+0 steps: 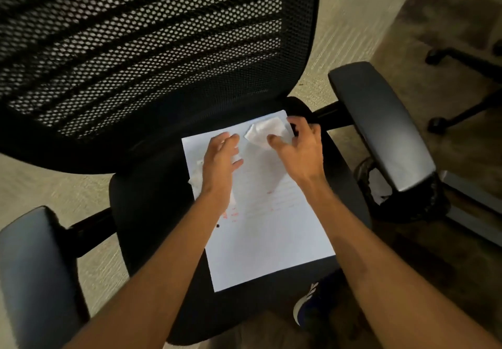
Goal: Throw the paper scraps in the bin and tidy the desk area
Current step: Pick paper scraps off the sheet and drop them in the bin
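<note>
A white sheet of paper (260,229) with faint red marks lies flat on the black seat of an office chair (146,207). A crumpled white paper scrap (262,131) rests on the sheet's far corner. My right hand (298,145) curls around that scrap, fingers spread on both sides and touching it. My left hand (220,158) hovers open over the sheet's left part. Another crumpled scrap (196,180) peeks out from under my left wrist at the sheet's left edge. A dark bin (407,207) with a black liner and white paper inside stands right of the chair, partly hidden by the armrest.
The chair's mesh backrest (141,50) fills the upper left. Padded armrests stand at right (380,123) and lower left (35,280). Another chair's wheeled base (461,63) is at the far right. A shoe (315,302) shows below the seat on the carpet.
</note>
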Available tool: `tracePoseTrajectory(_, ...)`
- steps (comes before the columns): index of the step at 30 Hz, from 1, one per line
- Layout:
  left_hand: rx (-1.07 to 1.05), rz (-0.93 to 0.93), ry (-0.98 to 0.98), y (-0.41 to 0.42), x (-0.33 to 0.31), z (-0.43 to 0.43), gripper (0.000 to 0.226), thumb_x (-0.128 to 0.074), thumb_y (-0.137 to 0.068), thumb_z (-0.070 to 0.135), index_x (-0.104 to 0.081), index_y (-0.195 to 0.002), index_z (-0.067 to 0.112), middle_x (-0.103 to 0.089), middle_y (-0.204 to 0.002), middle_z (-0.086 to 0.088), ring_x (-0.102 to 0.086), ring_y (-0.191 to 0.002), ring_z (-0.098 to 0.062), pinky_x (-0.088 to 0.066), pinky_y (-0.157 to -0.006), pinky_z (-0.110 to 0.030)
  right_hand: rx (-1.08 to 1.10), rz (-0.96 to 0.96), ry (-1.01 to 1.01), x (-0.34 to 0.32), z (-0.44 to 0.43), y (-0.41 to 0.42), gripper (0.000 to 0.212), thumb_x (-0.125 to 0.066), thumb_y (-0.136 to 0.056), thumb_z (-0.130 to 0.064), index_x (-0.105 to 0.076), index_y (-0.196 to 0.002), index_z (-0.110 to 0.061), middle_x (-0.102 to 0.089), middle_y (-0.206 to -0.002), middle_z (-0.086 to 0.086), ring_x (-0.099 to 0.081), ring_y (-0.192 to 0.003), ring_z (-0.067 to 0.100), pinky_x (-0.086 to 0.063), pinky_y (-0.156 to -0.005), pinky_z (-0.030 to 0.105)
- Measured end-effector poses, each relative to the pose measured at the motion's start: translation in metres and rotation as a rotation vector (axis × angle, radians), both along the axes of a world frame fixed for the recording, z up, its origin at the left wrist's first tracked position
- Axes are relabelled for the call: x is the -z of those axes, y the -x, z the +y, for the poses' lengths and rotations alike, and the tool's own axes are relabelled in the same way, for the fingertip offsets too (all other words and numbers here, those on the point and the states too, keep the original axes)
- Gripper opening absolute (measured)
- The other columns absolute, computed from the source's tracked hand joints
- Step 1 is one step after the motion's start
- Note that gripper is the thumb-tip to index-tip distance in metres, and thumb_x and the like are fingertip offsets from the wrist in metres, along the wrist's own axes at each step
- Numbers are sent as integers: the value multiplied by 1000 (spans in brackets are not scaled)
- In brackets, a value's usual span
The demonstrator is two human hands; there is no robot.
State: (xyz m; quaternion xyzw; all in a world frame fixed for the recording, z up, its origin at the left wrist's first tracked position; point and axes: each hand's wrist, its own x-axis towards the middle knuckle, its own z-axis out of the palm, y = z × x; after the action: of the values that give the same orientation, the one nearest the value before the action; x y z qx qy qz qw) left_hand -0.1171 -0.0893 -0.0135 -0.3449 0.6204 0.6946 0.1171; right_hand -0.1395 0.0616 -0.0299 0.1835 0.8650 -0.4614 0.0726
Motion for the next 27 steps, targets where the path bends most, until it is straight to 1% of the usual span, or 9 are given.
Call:
tracePoseTrajectory(3,55,-48,9,32,13,14,48,-58,-95,45,-53,-138,23,-57,-137,-2,-55,-127,-22,-48,-105,-42,-133,-6,-194,14,-6,26,73,-78,-79,-42,-46,-143,-25,-41,-142,6,-52,-126,29,-54,-93,46)
tracePoseTrajectory(7,25,-130,62,59,23,27,64,-57,-93,53,-39,-150,31,-40,-154,-7,-43,-139,-30,-43,-110,-53,-257,-34,-373,29,-13,41,85,-78,-78,-49,-39,-150,-25,-39,-148,10,-41,-135,32,-50,-90,49)
tracePoseTrajectory(10,13,-169,9,69,25,29,60,-58,-94,48,-38,-149,35,-38,-154,-5,-47,-133,-31,-52,-99,-54,-318,-43,-410,33,-16,42,82,-76,-79,-52,-42,-149,-27,-41,-146,10,-41,-134,32,-50,-87,48)
tracePoseTrajectory(12,5,-226,-65,71,23,29,47,-60,-94,44,-49,-138,30,-49,-142,-7,-57,-117,-28,-58,-87,-50,-348,-52,-388,33,-19,42,73,-74,-82,-51,-47,-146,-28,-44,-143,8,-42,-132,31,-49,-89,47)
tracePoseTrajectory(15,19,-266,-107,70,23,27,27,-65,-92,33,-60,-118,24,-62,-119,-9,-63,-95,-23,-58,-71,-39,-366,-95,-277,29,-23,38,59,-74,-84,-44,-55,-138,-28,-55,-132,6,-50,-125,28,-50,-90,43)
tracePoseTrajectory(17,29,-247,-68,66,28,27,27,-68,-91,24,-65,-117,21,-65,-120,-11,-65,-100,-26,-59,-75,-38,-336,-120,-158,27,-24,33,51,-78,-83,-38,-60,-129,-25,-62,-121,5,-59,-114,27,-54,-88,41)
tracePoseTrajectory(20,8,-213,-4,51,28,24,23,-71,-89,12,-68,-107,27,-65,-119,-7,-66,-100,-25,-59,-64,-29,-233,-129,64,24,-22,20,41,-84,-80,-29,-65,-115,-19,-68,-109,5,-66,-101,25,-59,-86,42)
tracePoseTrajectory(23,68,-165,3,28,24,16,25,-70,-89,7,-70,-103,28,-68,-118,-5,-69,-102,-25,-62,-67,-28,-190,-124,225,20,-18,0,40,-86,-79,-21,-65,-112,-13,-66,-103,-1,-67,-98,23,-61,-85,37)
tracePoseTrajectory(27,97,-97,-99,-2,6,12,23,-72,-88,5,-71,-102,24,-74,-101,2,-75,-86,-16,-58,-60,-20,-135,-120,421,12,-7,-32,40,-85,-80,-13,-65,-113,-5,-67,-106,8,-67,-99,30,-64,-77,47)
